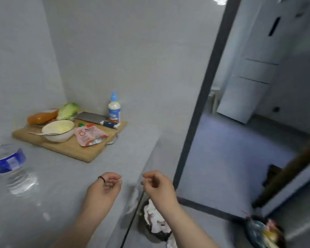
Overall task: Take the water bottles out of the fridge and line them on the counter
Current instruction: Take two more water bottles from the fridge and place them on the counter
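A clear water bottle (pixel 7 161) with a blue label and white cap stands on the grey counter (pixel 64 176) at the far left edge of view. My left hand (pixel 104 187) hovers over the counter's front part, fingers loosely curled, holding nothing. My right hand (pixel 157 185) hangs just past the counter's edge, fingers also loosely curled and empty. The fridge (pixel 250 72), pale with its doors closed, stands in the room beyond the dark doorframe (pixel 202 90) at the upper right.
A wooden cutting board (pixel 89 151) at the back of the counter carries a white bowl (pixel 58 131), a red pouch (pixel 89 136), a cleaver, cabbage and a white squeeze bottle (pixel 114 109). A bin with crumpled paper (pixel 154 221) sits on the floor below my right hand.
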Motion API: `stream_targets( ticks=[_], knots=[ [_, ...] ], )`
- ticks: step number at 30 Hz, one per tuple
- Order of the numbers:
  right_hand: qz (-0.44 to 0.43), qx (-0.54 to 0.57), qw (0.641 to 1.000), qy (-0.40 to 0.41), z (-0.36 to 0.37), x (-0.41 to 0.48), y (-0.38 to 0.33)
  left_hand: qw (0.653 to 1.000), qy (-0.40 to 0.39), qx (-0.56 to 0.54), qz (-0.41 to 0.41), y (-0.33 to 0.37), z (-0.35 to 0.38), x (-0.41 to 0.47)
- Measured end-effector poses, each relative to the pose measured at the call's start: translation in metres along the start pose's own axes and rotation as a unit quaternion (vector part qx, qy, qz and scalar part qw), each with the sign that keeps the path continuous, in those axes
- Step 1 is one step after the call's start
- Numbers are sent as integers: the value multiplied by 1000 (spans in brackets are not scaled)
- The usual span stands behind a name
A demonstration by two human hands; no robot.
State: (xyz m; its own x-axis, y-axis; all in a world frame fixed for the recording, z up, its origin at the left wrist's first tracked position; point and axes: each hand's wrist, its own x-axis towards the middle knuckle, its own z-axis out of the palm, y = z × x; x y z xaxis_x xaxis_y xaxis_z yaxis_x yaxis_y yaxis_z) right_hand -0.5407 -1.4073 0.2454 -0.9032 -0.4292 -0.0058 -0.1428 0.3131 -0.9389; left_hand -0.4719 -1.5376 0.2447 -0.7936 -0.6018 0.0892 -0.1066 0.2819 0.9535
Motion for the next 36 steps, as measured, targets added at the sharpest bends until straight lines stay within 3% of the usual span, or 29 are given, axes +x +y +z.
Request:
stream_targets(
  ticks=[3,7,11,17,22,25,30,36],
  knots=[
    [39,-1,993,116,-72,-56,29,988,-151,-11,36,21,77,-33],
    [106,7,957,271,-161,-148,78,940,-331,-1,79,44,176,-105],
    [185,7,893,409,-237,-261,123,868,-482,9,119,70,267,-204],
    [281,-7,793,541,-316,-443,187,756,-638,20,147,94,378,-378],
    [364,27,674,642,-349,-591,232,645,-746,29,160,97,433,-526],
    [387,54,621,679,-356,-642,245,607,-777,47,157,99,459,-580],
    [410,109,526,737,-370,-723,274,512,-836,85,179,104,509,-673],
    [425,135,433,784,-420,-793,309,439,-872,99,193,120,602,-768]
  ],
)
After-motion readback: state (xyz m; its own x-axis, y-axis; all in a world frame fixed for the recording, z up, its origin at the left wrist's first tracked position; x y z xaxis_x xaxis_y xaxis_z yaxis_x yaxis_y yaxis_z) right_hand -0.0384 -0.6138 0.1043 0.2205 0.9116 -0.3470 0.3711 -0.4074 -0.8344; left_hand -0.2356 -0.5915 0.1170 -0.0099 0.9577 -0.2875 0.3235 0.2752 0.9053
